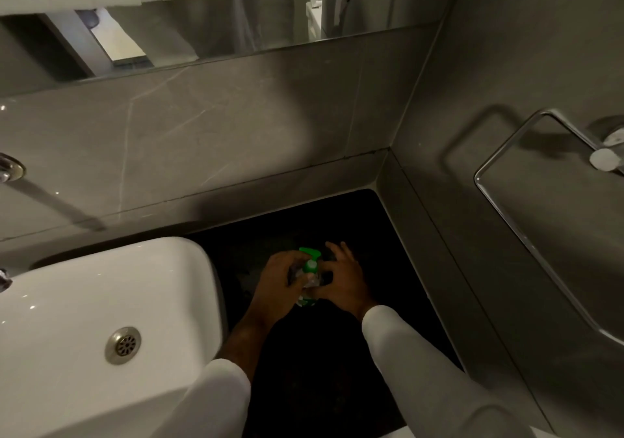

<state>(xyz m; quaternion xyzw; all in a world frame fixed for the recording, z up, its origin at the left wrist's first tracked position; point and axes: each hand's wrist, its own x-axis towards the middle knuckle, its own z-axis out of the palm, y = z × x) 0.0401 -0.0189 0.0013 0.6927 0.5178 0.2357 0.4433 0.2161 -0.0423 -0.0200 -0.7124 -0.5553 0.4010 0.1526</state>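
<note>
Head view | left hand (282, 284) grips green-capped bottle (310, 266) | right hand (342, 282) pinches it | sink (101, 285) just left | towel ring (506, 187) well right

To your left, a white basin (84, 285) with a round metal drain (123, 345) sits on the dark table (320, 390). A tap fitting (10, 167) is fixed to the grey tiled wall (236, 133) behind it, below a mirror strip (236, 22). On your right wall hangs a chrome towel rail (526, 245).
</note>
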